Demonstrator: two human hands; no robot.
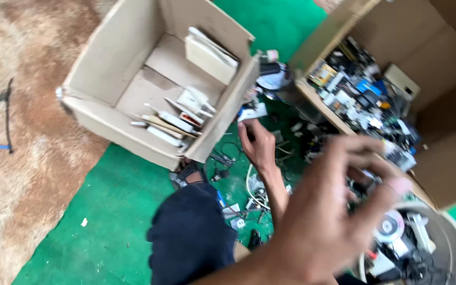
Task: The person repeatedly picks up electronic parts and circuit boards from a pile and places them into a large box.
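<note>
Our left hand (258,143) reaches out over the green mat (106,227), fingers loosely bent above a white card-like piece (253,112) lying just beside the near corner of the open cardboard box (106,121); we cannot tell whether the fingertips touch it or hold anything. Our right hand (333,211) is close to the camera and blurred, fingers spread and curled with nothing visible in them, hovering above a round white tub (449,237) of mixed parts.

As for progress, we judge the sorting partly done: the cardboard box already holds a stack of flat white and cream plates and casings (186,113), while much is left. A second, bigger carton (449,58) on the right is still heaped with small black, blue and yellow electronic scraps (360,97), and loose wires and bits (249,184) lie scattered on the mat between the boxes.

No readable label stands out; the boxes are plain brown, the white card small and rectangular.
</note>
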